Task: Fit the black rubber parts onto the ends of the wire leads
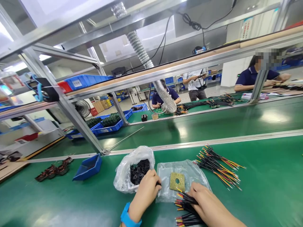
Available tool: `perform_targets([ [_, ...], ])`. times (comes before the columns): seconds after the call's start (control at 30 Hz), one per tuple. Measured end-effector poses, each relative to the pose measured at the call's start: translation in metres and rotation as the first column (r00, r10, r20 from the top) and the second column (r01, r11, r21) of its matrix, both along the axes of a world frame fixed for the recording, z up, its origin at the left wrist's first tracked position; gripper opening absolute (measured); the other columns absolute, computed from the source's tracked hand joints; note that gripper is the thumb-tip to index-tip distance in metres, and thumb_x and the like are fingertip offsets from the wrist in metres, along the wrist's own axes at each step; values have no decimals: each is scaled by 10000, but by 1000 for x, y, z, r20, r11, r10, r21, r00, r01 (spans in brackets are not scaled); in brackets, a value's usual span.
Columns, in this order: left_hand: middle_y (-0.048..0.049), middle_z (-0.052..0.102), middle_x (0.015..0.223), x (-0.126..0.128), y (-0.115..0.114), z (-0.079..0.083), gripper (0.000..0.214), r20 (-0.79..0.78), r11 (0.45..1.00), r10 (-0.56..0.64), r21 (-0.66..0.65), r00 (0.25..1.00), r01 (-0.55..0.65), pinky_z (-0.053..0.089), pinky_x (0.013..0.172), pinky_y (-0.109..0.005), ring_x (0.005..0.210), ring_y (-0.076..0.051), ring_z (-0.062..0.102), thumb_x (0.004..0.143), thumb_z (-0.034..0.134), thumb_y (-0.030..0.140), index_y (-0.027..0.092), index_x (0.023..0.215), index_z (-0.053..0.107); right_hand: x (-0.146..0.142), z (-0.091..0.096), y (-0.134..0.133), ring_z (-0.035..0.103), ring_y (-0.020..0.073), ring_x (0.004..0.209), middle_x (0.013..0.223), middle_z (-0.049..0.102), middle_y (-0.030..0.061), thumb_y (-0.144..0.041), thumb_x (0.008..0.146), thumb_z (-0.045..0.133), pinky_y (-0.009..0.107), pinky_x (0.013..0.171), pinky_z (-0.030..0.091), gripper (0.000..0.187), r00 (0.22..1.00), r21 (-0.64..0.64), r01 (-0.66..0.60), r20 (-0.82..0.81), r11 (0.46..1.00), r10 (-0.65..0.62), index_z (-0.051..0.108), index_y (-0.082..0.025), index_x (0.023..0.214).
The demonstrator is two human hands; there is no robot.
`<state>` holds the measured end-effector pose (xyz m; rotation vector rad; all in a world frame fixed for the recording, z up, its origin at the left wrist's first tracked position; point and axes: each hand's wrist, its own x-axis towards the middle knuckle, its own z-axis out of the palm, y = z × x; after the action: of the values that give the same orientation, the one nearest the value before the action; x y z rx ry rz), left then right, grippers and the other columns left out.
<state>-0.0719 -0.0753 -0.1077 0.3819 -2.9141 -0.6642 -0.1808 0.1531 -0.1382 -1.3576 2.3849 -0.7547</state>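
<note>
My left hand (148, 186), with a blue band at the wrist, is closed beside an open clear plastic bag (120, 171) of black plastic parts (139, 171). A small black plastic part shows between its thumb and fingers, mostly hidden. My right hand (201, 197) is closed over the upper end of a bundle of short black cables (189, 217) with red, yellow and white wire ends. How many cables it grips is hidden. Between the hands, a square yellowish plate (177, 181) with a round hole rests on a flat clear plastic bag (165, 168).
Another pile of black cables (216, 167) lies at the right. To the left are a blue bin (87, 168) and a heap of brownish wired parts (55, 170). A metal frame post (80, 119) and an overhead shelf edge (165, 71) stand ahead. Co-workers sit and stand beyond.
</note>
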Motion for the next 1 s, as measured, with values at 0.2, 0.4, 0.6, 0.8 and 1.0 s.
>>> perform_targets([
  [0.2, -35, 609, 773, -2, -4, 4, 59, -80, 985, 75, 163, 994, -61, 425, 705, -356, 740, -226, 565, 833, 591, 177, 161, 863, 639, -8, 9, -2, 619, 230, 872, 920, 659, 56, -374, 940, 450, 326, 801, 455, 223, 900, -298, 176, 435, 938, -31, 539, -211, 1065],
  [0.4, 0, 626, 848, -15, 28, 22, 278, -178, 296, 416, 954, 892, 52, 475, 608, -185, 683, -101, 581, 769, 788, 280, 166, 1002, 687, -13, 11, -3, 476, 164, 647, 655, 485, -28, -528, 930, 468, 276, 634, 367, 367, 819, -388, 208, 571, 898, 57, 469, -213, 741],
  [0.6, -79, 738, 824, -31, 60, 10, 105, 21, -215, 477, 972, 879, 93, 582, 802, -218, 808, -146, 712, 783, 731, 27, 118, 732, 728, -8, 17, -5, 424, 136, 577, 575, 478, -65, -538, 948, 448, 265, 617, 348, 348, 752, -411, 240, 651, 879, 99, 474, -211, 829],
  [0.8, -99, 765, 796, -31, 67, -24, 126, 148, -390, 442, 920, 885, 41, 611, 651, -208, 694, -143, 730, 844, 666, 7, 94, 794, 741, 2, 21, -8, 420, 112, 494, 584, 438, -69, -430, 821, 593, 240, 496, 357, 258, 722, -345, 360, 691, 867, -25, 493, -206, 742],
  [1.0, -86, 766, 794, -31, 72, -29, 176, 140, -435, 454, 897, 880, 82, 601, 674, -180, 689, -122, 724, 855, 641, -20, 91, 771, 748, 5, 24, -8, 493, 141, 583, 633, 528, -19, -317, 775, 582, 230, 511, 392, 168, 810, -335, 405, 564, 850, -164, 502, -203, 682],
])
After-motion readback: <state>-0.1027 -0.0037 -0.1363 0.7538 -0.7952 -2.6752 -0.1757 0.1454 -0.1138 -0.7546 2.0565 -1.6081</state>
